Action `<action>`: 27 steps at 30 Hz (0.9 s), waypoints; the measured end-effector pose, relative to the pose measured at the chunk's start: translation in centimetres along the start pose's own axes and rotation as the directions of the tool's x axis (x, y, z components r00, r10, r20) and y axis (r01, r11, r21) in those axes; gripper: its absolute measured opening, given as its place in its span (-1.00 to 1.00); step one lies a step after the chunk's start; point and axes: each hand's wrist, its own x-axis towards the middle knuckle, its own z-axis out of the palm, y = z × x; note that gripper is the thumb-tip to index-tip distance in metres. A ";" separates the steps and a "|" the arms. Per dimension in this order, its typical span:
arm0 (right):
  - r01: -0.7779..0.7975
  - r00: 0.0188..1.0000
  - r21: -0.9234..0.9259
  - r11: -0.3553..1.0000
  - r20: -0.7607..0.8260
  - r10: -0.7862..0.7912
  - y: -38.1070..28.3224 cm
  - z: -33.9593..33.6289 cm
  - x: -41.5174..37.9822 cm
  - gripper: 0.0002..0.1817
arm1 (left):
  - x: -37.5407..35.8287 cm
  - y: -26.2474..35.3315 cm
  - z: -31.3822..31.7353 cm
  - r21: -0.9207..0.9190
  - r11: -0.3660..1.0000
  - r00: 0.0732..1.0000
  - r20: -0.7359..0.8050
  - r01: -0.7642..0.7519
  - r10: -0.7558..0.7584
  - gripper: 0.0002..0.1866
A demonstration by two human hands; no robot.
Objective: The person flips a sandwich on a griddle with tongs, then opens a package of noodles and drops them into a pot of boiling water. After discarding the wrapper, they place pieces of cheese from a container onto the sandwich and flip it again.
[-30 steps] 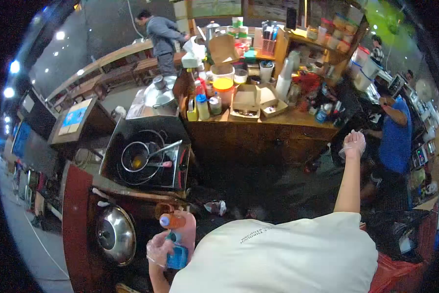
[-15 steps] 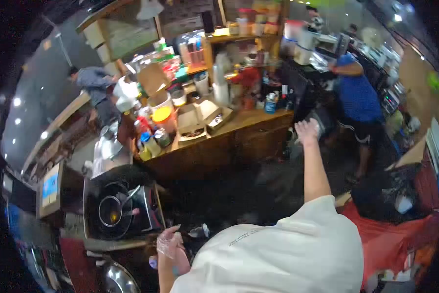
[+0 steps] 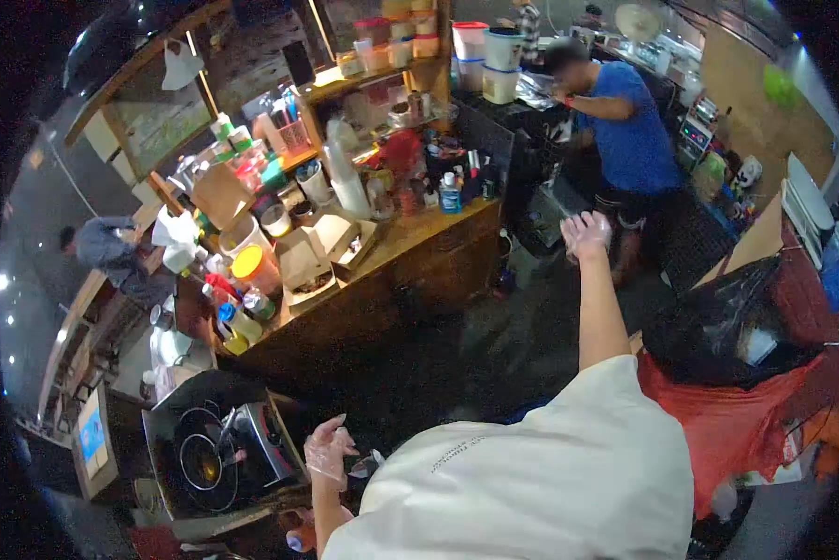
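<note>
My right hand (image 3: 586, 235), in a clear plastic glove, is stretched out ahead over the dark floor. Its fingers are loosely bent and apart, and I see nothing in them. My left hand (image 3: 331, 455) wears a clear glove too and hangs low beside the stove (image 3: 268, 446); its fingers are partly curled but apart, with no object visible. On the stove sits a dark pan (image 3: 195, 481) with a ladle-like utensil in it. Neither hand visibly touches anything.
A wooden counter (image 3: 410, 271) holds open cardboard boxes (image 3: 307, 271), bottles, cups and an orange-lidded tub (image 3: 254, 266). A co-worker in a blue shirt (image 3: 629, 126) stands ahead right. A black plastic bag (image 3: 709, 327) and red cloth (image 3: 727, 420) lie at right.
The view has swung right, so counter and stove sit further left. The co-worker appears nearer the middle. Both my hands remain extended, the left with its fingers slightly more curled.
</note>
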 end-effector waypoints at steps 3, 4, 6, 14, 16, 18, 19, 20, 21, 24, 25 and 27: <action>0.012 0.997 -0.019 1.000 0.078 -0.011 -2.4 0.5 -0.1 -0.28 | 1.0 0.2 0.6 -0.026 1.000 1.000 0.016 0.001 -0.001 -0.72; 0.017 0.997 -0.016 1.000 0.070 -0.016 -3.0 0.5 0.4 -0.28 | 1.4 0.0 0.6 -0.053 0.998 1.000 0.003 0.020 -0.020 -0.72; 0.025 1.000 0.032 0.999 0.015 -0.026 -4.2 0.7 1.9 -0.28 | 1.9 0.2 0.7 -0.066 0.998 1.000 0.025 -0.011 0.013 -0.72; 0.068 0.997 -0.047 0.997 0.036 -0.066 -6.1 1.4 4.5 -0.19 | 2.8 0.0 0.7 -0.127 0.991 0.998 -0.050 0.036 -0.043 -0.71; 0.074 0.997 -0.029 0.997 0.034 -0.073 -6.5 1.8 5.2 -0.17 | 3.0 0.2 0.4 -0.084 0.996 0.998 -0.039 0.039 -0.042 -0.71; 0.089 0.995 -0.045 0.995 0.040 -0.087 -6.7 2.4 5.6 -0.10 | 3.2 0.6 0.4 -0.076 0.995 0.996 -0.058 0.069 -0.074 -0.71; 0.092 0.994 -0.030 0.995 0.053 -0.091 -7.0 2.8 5.3 -0.09 | 3.4 1.0 0.2 -0.032 0.989 0.984 -0.100 0.147 -0.149 -0.71; 0.097 0.994 -0.028 0.995 0.046 -0.096 -7.1 2.9 5.4 -0.09 | 3.6 0.7 0.0 -0.028 0.988 0.984 -0.093 0.149 -0.151 -0.71; 0.124 0.992 -0.033 0.992 0.027 -0.124 -7.5 2.8 6.1 -0.07 | 3.6 0.6 0.1 -0.051 0.993 0.989 -0.098 0.110 -0.115 -0.70; 0.203 0.972 -0.094 0.975 -0.104 -0.213 -8.1 3.2 9.1 -0.07 | 3.6 1.0 0.6 -0.076 0.988 0.980 -0.143 0.131 -0.141 -0.69; 0.271 0.939 -0.268 0.925 -0.138 -0.315 -8.3 3.1 10.2 -0.14 | 3.4 1.2 0.7 -0.078 0.991 0.984 -0.130 0.111 -0.120 -0.68; 0.374 0.858 -0.603 0.705 -0.063 -0.509 -9.3 3.0 11.9 -0.32 | 3.7 0.7 0.4 -0.078 0.994 0.993 -0.090 0.072 -0.079 -0.70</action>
